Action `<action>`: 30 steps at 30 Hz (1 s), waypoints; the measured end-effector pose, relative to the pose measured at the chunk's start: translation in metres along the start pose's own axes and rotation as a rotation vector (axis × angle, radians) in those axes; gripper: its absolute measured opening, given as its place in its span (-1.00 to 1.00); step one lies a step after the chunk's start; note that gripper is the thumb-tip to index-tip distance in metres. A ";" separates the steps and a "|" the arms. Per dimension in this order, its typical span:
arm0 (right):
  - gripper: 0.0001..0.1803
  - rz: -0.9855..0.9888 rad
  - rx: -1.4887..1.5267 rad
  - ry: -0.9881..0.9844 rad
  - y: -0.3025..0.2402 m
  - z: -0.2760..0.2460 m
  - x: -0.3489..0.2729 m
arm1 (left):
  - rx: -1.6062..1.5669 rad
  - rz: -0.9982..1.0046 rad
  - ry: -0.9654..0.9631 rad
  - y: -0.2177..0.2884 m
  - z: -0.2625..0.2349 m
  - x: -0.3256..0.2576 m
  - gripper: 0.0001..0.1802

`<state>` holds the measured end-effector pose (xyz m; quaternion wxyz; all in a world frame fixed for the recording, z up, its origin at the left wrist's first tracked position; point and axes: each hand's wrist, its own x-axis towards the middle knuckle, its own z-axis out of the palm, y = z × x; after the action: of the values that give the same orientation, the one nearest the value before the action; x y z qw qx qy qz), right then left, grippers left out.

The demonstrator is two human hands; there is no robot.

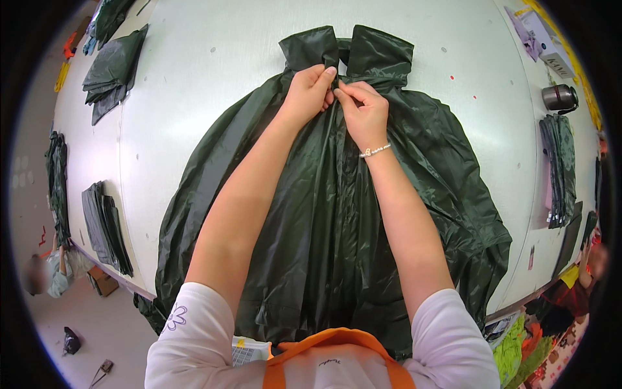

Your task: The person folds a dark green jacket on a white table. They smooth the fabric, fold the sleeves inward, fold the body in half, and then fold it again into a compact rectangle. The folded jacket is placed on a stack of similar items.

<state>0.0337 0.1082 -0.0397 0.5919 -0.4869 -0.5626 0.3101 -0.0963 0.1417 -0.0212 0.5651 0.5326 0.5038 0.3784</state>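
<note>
A dark green, shiny raincoat (291, 246) lies spread on the white table, its collar at the far end and its hem toward me. Just below the collar, my left hand (309, 92) is closed on the front edge of the raincoat, thumb and fingers pinching the fabric. Close beside it, my right hand (364, 107) pinches the same front opening, with a beaded bracelet on the wrist. The fingertips of both hands nearly meet at the top of the opening. Whether a zip or a snap lies between them is hidden.
Folded dark green garments (116, 71) lie at the far left, with another folded stack (107, 227) nearer. To the right are a dark cylindrical container (560, 98), a white box (547, 45) and a folded pile (558, 168). Other people sit beyond both table sides.
</note>
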 end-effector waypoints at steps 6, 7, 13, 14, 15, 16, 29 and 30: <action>-0.88 0.029 -0.221 -0.049 0.004 0.001 -0.002 | 0.168 0.104 0.038 -0.001 0.003 0.003 -0.62; -0.86 0.054 -0.148 -0.039 0.011 0.001 -0.002 | 0.228 0.023 0.053 0.001 0.003 0.007 -0.60; -0.52 -0.047 -0.667 -0.342 -0.032 -0.013 -0.023 | 0.447 0.184 0.119 -0.012 0.010 -0.018 -0.68; -0.51 -0.017 -0.692 -0.295 -0.052 -0.019 -0.048 | 0.487 0.270 0.176 -0.006 0.012 -0.040 -0.69; -0.49 0.009 -0.710 -0.252 -0.074 -0.024 -0.077 | 0.530 0.354 0.241 -0.001 0.011 -0.073 -0.69; -0.54 0.160 -0.625 -0.288 -0.096 -0.027 -0.099 | 0.494 0.213 0.344 0.005 0.012 -0.105 -0.67; -0.84 0.446 -0.221 0.001 -0.092 -0.032 -0.156 | -0.021 -0.364 -0.188 -0.001 0.008 -0.165 -0.69; -0.84 0.403 -0.206 0.014 -0.091 -0.029 -0.157 | -0.032 -0.363 -0.188 -0.001 0.008 -0.167 -0.71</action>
<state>0.0181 -0.0724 -0.0095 0.4690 -0.6494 -0.4786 0.3594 -0.1234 -0.0211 0.0046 0.6768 0.4571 0.5305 0.2271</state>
